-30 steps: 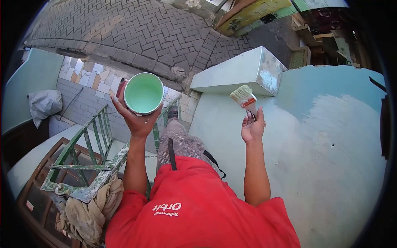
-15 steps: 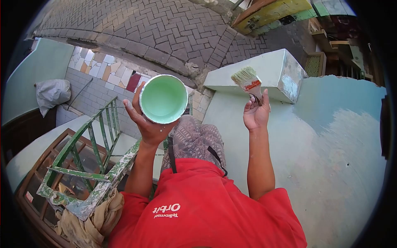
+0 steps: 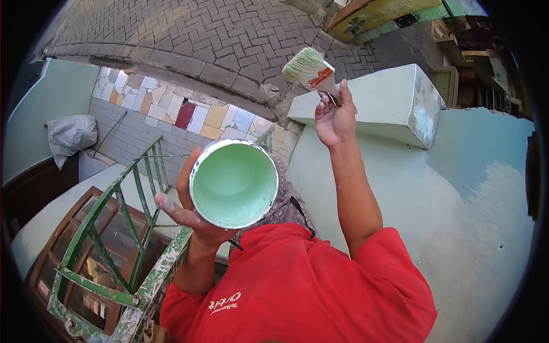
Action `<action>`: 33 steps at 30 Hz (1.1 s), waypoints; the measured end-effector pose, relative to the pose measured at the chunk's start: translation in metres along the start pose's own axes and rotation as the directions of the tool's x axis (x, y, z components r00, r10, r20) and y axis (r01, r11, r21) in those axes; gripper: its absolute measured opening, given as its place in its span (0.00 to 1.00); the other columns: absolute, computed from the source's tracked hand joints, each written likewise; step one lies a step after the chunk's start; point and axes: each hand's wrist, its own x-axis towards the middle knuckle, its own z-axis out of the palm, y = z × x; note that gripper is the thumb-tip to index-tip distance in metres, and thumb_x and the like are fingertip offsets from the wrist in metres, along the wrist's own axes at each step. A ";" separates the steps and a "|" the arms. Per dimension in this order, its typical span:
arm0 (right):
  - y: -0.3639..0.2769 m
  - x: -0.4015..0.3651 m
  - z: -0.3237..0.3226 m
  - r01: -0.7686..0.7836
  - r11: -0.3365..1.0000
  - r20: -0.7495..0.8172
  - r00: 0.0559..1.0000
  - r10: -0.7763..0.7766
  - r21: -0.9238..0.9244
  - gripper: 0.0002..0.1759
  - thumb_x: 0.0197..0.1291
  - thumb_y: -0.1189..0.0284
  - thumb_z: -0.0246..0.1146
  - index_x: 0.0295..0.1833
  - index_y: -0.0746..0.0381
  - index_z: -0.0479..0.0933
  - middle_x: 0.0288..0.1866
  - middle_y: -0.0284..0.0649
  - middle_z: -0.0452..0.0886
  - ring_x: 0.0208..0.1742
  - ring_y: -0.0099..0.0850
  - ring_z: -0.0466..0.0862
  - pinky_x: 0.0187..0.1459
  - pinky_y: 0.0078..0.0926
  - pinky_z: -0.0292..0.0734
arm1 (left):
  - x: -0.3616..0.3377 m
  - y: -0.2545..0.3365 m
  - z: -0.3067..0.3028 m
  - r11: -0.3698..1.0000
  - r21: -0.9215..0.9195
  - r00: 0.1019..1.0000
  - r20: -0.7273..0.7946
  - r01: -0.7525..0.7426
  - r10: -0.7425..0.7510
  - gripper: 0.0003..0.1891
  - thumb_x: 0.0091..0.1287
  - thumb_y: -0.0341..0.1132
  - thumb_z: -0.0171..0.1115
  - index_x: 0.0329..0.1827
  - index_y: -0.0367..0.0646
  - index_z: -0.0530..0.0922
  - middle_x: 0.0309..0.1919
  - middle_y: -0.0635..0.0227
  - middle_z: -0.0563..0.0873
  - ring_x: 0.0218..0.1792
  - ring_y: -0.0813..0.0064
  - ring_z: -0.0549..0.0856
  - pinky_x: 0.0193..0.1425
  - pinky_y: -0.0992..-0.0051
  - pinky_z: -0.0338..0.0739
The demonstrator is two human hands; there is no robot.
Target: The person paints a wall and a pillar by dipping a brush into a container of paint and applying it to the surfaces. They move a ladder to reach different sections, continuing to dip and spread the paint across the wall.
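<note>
My left hand (image 3: 197, 214) is wrapped round the side of a white-rimmed paint bucket (image 3: 233, 183), its thumb and a finger showing at the left. Pale green paint covers the inside of the bucket, which tips toward me. In my right hand (image 3: 336, 117) a wide paintbrush (image 3: 311, 73) is held by its handle, between thumb and fingers. Its bristles point up and left, stained light green, and an orange-red mark shows on the ferrule. The brush is above and right of the bucket, apart from it.
At the left stands a paint-spotted green metal ladder (image 3: 100, 240) by a wood-framed window (image 3: 86, 257). A white sack (image 3: 71, 137) hangs against the far-left wall. To the right are a partly painted wall (image 3: 457, 211) and a pale ledge (image 3: 372, 103). Paving bricks (image 3: 217, 46) lie below.
My right hand has carried the paintbrush left and upward. The bucket has come closer and lower, tilting more toward me. The view has shifted slightly.
</note>
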 end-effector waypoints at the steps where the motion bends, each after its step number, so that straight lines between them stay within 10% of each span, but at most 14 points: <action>1: 0.003 0.008 0.002 0.000 1.000 -0.018 1.000 0.000 0.020 0.20 0.66 0.50 0.73 0.45 0.54 0.78 0.38 0.30 0.81 0.35 0.19 0.80 0.36 0.17 0.80 | -0.003 0.002 -0.003 0.999 0.051 1.000 0.003 0.004 -0.004 0.82 0.48 0.42 0.89 0.82 0.49 0.16 0.76 0.41 0.65 0.72 0.47 0.75 0.78 0.48 0.71; 5: 0.018 0.035 0.000 0.024 0.995 0.046 0.999 -0.029 0.095 0.20 0.67 0.50 0.72 0.45 0.55 0.79 0.33 0.29 0.78 0.33 0.20 0.80 0.35 0.18 0.81 | 0.005 0.027 -0.015 0.979 0.204 0.999 0.035 0.013 -0.021 0.74 0.60 0.42 0.82 0.82 0.50 0.17 0.73 0.36 0.66 0.63 0.52 0.83 0.65 0.57 0.86; 8: 0.029 0.051 -0.008 0.016 0.995 0.058 0.998 -0.022 0.103 0.19 0.66 0.51 0.74 0.44 0.54 0.78 0.33 0.30 0.79 0.33 0.21 0.82 0.31 0.19 0.81 | 0.003 0.039 -0.032 0.758 0.651 0.993 0.077 0.018 -0.090 0.74 0.57 0.63 0.77 0.85 0.48 0.23 0.78 0.42 0.61 0.71 0.46 0.76 0.79 0.39 0.67; 9: 0.033 0.057 -0.012 0.015 0.995 0.067 0.998 -0.021 0.095 0.20 0.65 0.51 0.74 0.43 0.54 0.77 0.32 0.31 0.80 0.31 0.22 0.82 0.31 0.19 0.81 | -0.002 0.041 -0.043 0.727 0.669 0.976 0.007 0.157 -0.218 0.79 0.51 0.63 0.81 0.85 0.47 0.21 0.84 0.43 0.44 0.77 0.42 0.67 0.82 0.38 0.60; 20: 0.031 0.099 -0.023 0.046 0.986 0.204 0.976 -0.079 0.158 0.21 0.67 0.48 0.71 0.44 0.54 0.81 0.34 0.29 0.81 0.30 0.18 0.79 0.32 0.17 0.81 | -0.006 0.032 -0.020 0.873 0.227 0.879 -0.323 0.431 -0.350 0.82 0.34 0.55 0.91 0.87 0.41 0.38 0.78 0.48 0.57 0.77 0.47 0.65 0.83 0.45 0.58; 22: 0.017 0.109 -0.029 0.102 0.983 0.200 0.971 -0.132 0.155 0.19 0.69 0.49 0.70 0.43 0.55 0.81 0.31 0.29 0.81 0.30 0.19 0.80 0.31 0.17 0.81 | -0.012 0.037 -0.034 0.609 0.754 0.969 -0.202 0.247 -0.143 0.76 0.37 0.49 0.89 0.87 0.45 0.44 0.82 0.55 0.58 0.79 0.51 0.65 0.83 0.50 0.60; 26: -0.056 0.139 -0.040 0.536 0.842 0.381 0.765 -0.519 0.070 0.18 0.68 0.58 0.73 0.49 0.61 0.82 0.37 0.38 0.88 0.30 0.26 0.87 0.31 0.23 0.86 | -0.011 0.032 -0.026 0.835 0.500 0.966 -0.221 0.230 -0.135 0.71 0.44 0.38 0.89 0.87 0.45 0.44 0.77 0.52 0.62 0.69 0.55 0.75 0.75 0.56 0.75; 29: -0.104 0.151 -0.043 0.528 0.810 0.410 0.699 -0.586 0.257 0.15 0.70 0.58 0.71 0.43 0.60 0.83 0.36 0.37 0.88 0.34 0.26 0.87 0.35 0.23 0.86 | -0.005 0.038 -0.012 0.860 0.397 0.931 -0.298 0.320 -0.209 0.74 0.45 0.57 0.88 0.87 0.42 0.42 0.84 0.54 0.49 0.78 0.53 0.63 0.80 0.52 0.68; 33: -0.100 0.144 -0.044 0.533 0.801 0.440 0.671 -0.597 0.274 0.17 0.69 0.54 0.71 0.41 0.57 0.84 0.33 0.35 0.87 0.30 0.22 0.85 0.32 0.17 0.84 | -0.017 0.039 -0.015 0.864 0.378 0.934 -0.259 0.334 -0.247 0.68 0.51 0.51 0.86 0.87 0.42 0.44 0.77 0.51 0.60 0.71 0.54 0.72 0.75 0.54 0.74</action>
